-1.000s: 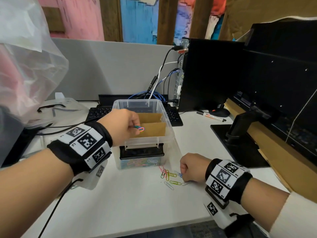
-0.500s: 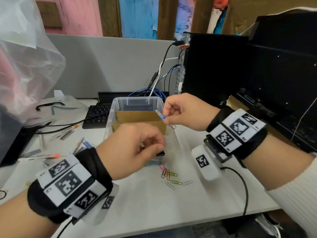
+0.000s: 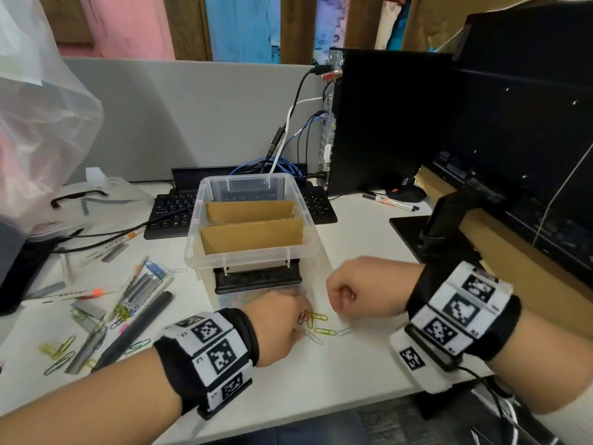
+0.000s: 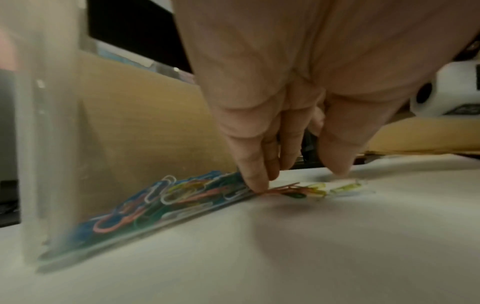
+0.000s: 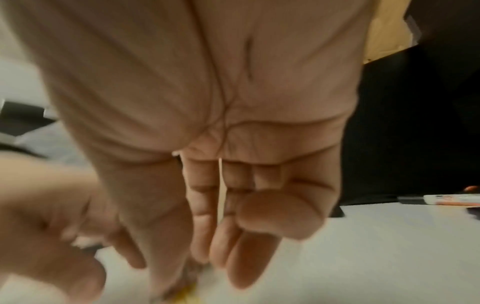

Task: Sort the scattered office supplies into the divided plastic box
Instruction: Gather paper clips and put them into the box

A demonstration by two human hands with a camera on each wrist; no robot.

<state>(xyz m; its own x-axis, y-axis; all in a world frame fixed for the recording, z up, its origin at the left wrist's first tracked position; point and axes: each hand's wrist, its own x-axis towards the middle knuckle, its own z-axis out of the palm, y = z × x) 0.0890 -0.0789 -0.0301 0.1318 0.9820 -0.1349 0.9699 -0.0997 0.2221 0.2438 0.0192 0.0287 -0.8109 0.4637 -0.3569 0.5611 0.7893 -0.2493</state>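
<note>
The clear plastic box [image 3: 308, 216] with cardboard dividers stands mid-desk. Coloured paper clips lie in its front compartment [image 4: 168, 197], seen through the wall. Several loose paper clips [image 3: 324, 330] lie on the desk just before the box's right corner. My left hand [image 3: 303, 316] is down on them; in the left wrist view its index fingertip [image 4: 257, 185] touches an orange clip [image 4: 283, 188] while the thumb [image 4: 337, 162] stays apart. My right hand [image 3: 337, 303] hovers just right of the clips, fingers pointing down [image 5: 241, 257], with nothing visible in it.
Pens, staple strips and more clips [image 3: 128, 303] are scattered left of the box. A keyboard [image 3: 173, 213] lies behind it, a marker [image 3: 388, 200] and a monitor stand [image 3: 426, 239] to the right, a computer tower [image 3: 385, 123] behind. The desk edge [image 3: 321, 412] is close.
My left hand dropped from the box's front to the loose clips on the desk. My right hand came down from above the box, and the blue clip it held is gone from it.
</note>
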